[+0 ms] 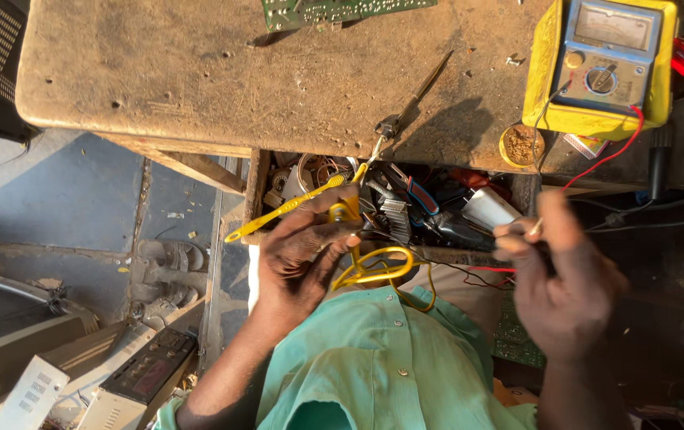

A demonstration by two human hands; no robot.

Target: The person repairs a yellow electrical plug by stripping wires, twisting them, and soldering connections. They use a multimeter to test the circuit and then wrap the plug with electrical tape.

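Worn wooden worktop [199, 72] carries a yellow meter [601, 64]. Below its edge, the left hand [302, 259] fingers grip a yellow wire [374, 267] and yellow tweezers [282, 209]; the right hand [561, 279] fingers pinch a thin probe [535, 227] above the open drawer [406, 203].

The right hand [561, 279] is smeared with motion blur, so whatever thin tip it pinches can't be made out. The green circuit board [334, 11] is sliced off by the top edge. The left hand [306, 255] hides where the yellow wire [374, 271] starts. Deep in the open drawer [406, 203], the jumble of parts is too tangled to sort. The multimeter [601, 64] loses its top to the frame, dial markings unreadable.
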